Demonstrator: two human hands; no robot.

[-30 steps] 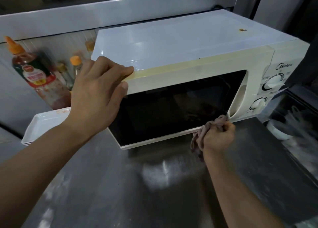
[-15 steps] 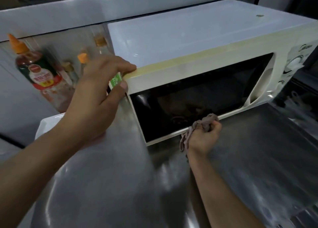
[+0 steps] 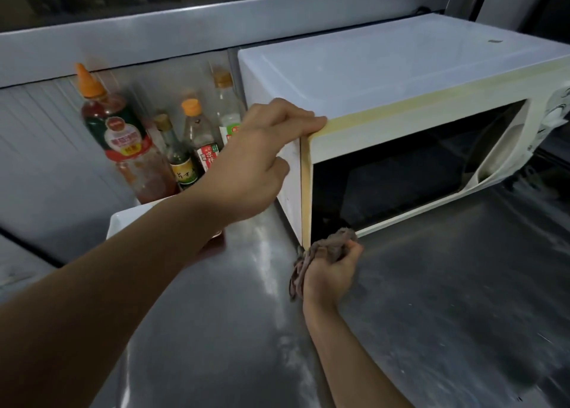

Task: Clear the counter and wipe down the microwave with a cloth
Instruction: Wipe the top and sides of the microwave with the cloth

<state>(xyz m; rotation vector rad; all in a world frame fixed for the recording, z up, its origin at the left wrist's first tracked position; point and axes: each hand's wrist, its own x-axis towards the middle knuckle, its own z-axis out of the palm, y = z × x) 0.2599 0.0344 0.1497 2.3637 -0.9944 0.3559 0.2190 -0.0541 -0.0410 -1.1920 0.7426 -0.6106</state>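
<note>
Left hand (image 3: 253,164) grips the microwave (image 3: 401,99) top corner; below it, right hand (image 3: 331,276) clutches the cloth (image 3: 320,253) against the door's bottom corner.

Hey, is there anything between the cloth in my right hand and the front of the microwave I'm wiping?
Nothing visible. The right hand grips the cloth at the microwave door's lower left corner. The left hand holds the top left corner, above the cloth. The bottles stand off to the left.
</note>
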